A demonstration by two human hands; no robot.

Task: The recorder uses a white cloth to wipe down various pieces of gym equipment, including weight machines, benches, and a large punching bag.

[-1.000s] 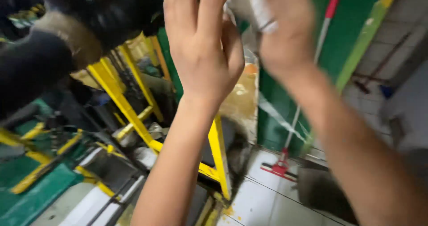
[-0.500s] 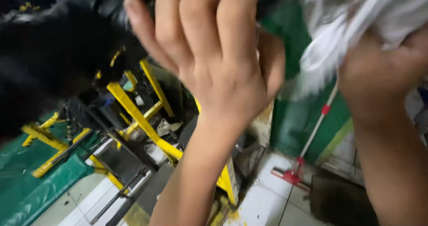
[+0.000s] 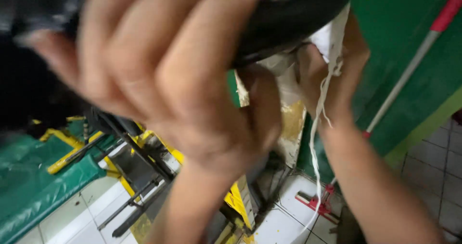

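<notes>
Gripping a black part [image 3: 288, 22] overhead, the left hand [image 3: 159, 80] is curling tight over its edge while the right hand [image 3: 332, 75] is pinching a white rag [image 3: 332, 37] against it. A steady hold seems wise, since a thread [image 3: 315, 143] is dangling. Below, a yellow frame [image 3: 236, 198], green tarp [image 3: 38, 176] and mop [image 3: 409, 75] are crowding the floor.

**Black, white, yellow and green**

The rubbery sheet [image 3: 288, 17] is black; the cloth [image 3: 329, 37] and its dangling thread [image 3: 315, 143] are white. The frame [image 3: 238, 200] is yellow, the wall [image 3: 404, 41] and tarp [image 3: 33, 176] green, the mop handle [image 3: 409, 70] white and red, the floor tiles [image 3: 284, 220] white.
</notes>
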